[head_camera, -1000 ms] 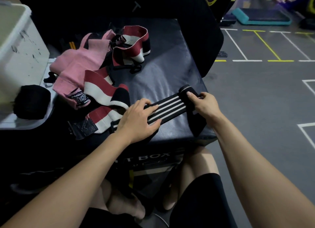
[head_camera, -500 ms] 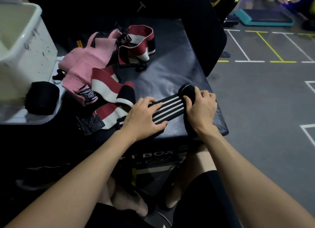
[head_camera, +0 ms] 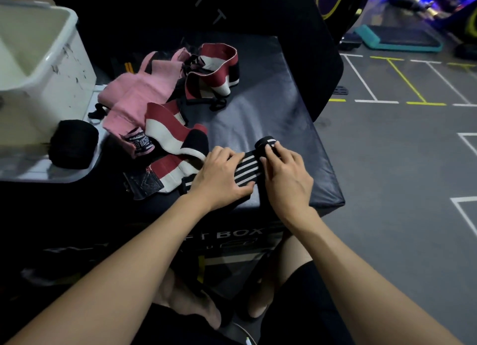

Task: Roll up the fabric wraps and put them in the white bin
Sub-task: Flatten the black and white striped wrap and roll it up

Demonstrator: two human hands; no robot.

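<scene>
A dim gym room is shown. A grey floor (head_camera: 387, 164) is marked with white and yellow lines (head_camera: 405, 81). A black padded box (head_camera: 271, 107), printed with pale lettering on its front, is set in the foreground. A tall black pad (head_camera: 296, 34) is stood behind it. A teal step platform (head_camera: 397, 38) is seen far back, under blue light.

The left hand (head_camera: 222, 179) covers the near stretch of the black white-striped fabric wrap (head_camera: 247, 167), the right hand (head_camera: 286, 179) hides most of its rolled end, and the picture's left edge crops the white plastic bin (head_camera: 46, 68).
</scene>
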